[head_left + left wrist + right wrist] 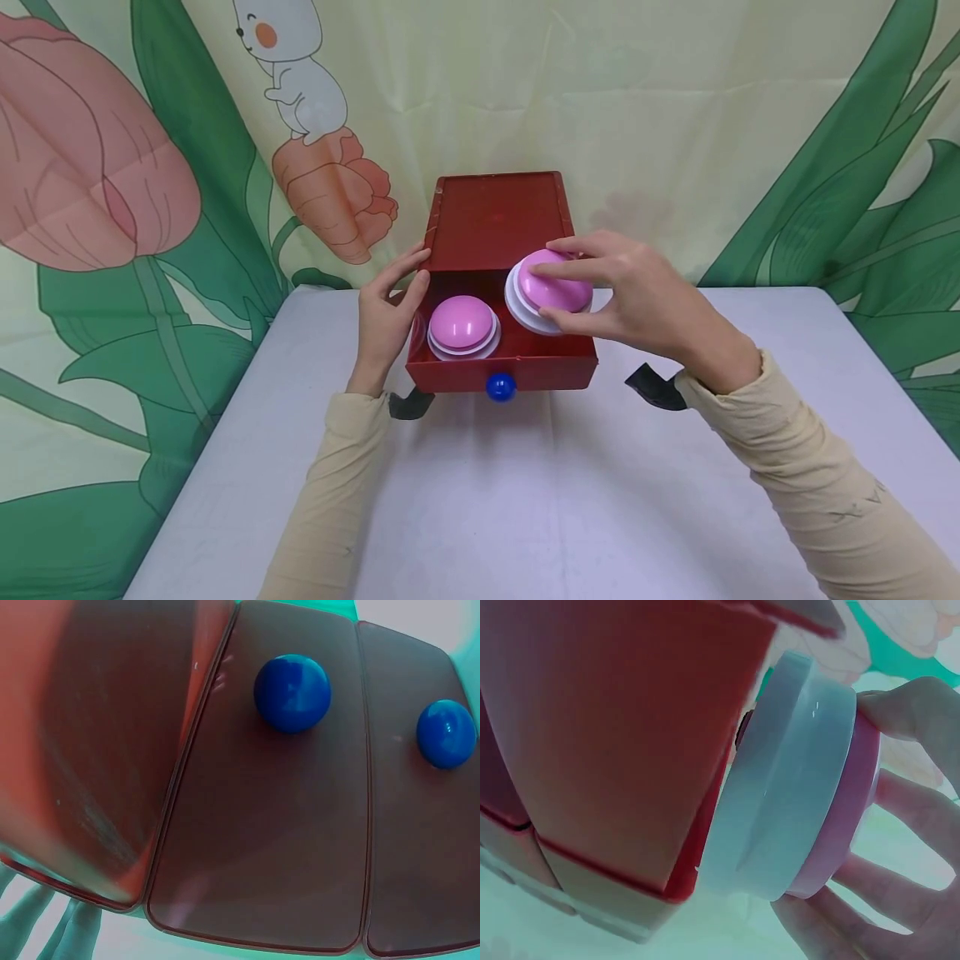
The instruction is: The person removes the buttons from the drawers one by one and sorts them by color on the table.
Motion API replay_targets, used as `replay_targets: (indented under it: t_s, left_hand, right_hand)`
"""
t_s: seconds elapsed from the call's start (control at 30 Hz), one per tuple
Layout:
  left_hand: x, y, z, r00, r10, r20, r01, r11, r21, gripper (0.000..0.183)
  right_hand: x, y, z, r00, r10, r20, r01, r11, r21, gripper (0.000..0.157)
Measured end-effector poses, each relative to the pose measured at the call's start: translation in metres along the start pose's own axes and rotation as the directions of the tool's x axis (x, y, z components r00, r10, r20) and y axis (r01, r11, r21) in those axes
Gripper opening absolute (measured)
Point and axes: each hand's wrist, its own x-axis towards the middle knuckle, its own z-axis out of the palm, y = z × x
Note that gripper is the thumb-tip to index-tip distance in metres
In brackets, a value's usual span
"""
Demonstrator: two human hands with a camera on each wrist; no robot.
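A red drawer chest (501,221) has its top drawer (540,375) pulled out, with a blue knob (501,387) on its front. In the drawer's left half sits a round push button (461,323) with a pink dome and white base. My right hand (637,287) holds a second pink push button (558,287), tilted, over the drawer's right side. Its fingers and thumb are spread round the pink dome, with the white base (787,780) toward the chest in the right wrist view. My left hand (386,312) touches the chest's left side, fingers extended, thumb near the drawer's edge.
Lower drawer fronts (259,817) with blue knobs (292,694) show in the left wrist view. The chest stands on a white-covered table (480,500). Right behind it hangs a printed cloth (600,125) with flowers, leaves and a rabbit.
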Motion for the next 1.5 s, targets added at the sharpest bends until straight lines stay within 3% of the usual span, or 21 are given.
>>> replay_targets:
  t_s: [0.93, 1.5]
  left_hand:
    - [-0.001, -0.003, 0.0, 1.0, -0.012, -0.002, 0.012, 1.0, 0.007, 0.035]
    - [0.0, -0.003, 0.0, 1.0, -0.013, -0.006, 0.013, 1.0, 0.01, 0.035]
  right_hand:
    - [-0.021, 0.016, -0.019, 0.991, 0.13, -0.037, -0.133, 0.988, -0.072, 0.05]
    - [-0.038, 0.036, -0.027, 0.985, 0.151, -0.083, -0.162, 0.978, -0.134, 0.048]
